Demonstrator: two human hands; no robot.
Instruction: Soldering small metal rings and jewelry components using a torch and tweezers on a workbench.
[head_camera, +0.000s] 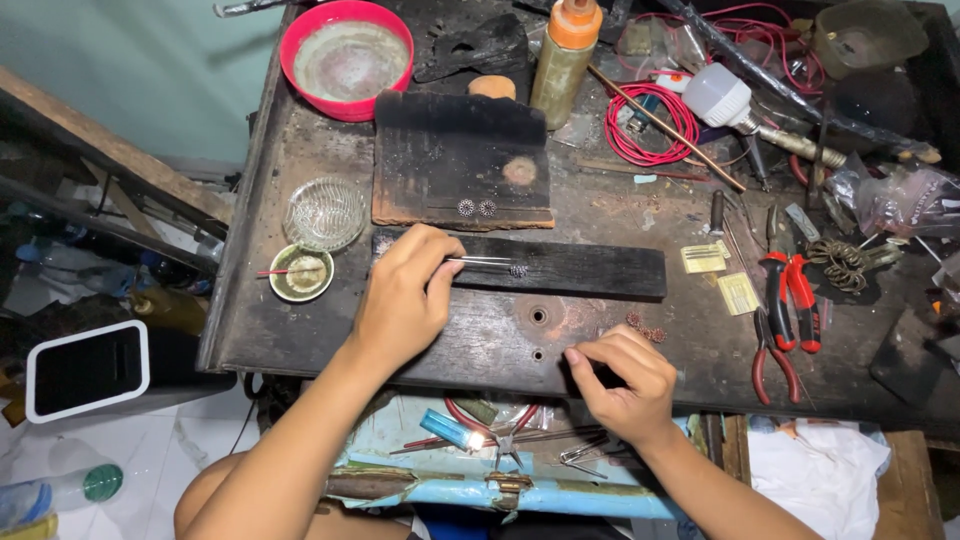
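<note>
Overhead, we are pinching thin tweezers (480, 261) in our left hand (405, 295), tips touching a small filigree piece (518, 270) on a charred wooden strip (590, 270). Our right hand (622, 380), fingers curled closed, is pressing the workbench's (300, 330) near edge, red-handled pliers (790, 300) crowding its right.

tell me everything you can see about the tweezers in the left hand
The tweezers are thin, silvery metal with two long straight prongs lying nearly level, pointing right. The left hand pinches them at the near end between thumb and fingers. Their tips reach a small round filigree piece that sits on the long charred black board. Whether the tips actually clamp that piece is too small to tell.
</note>
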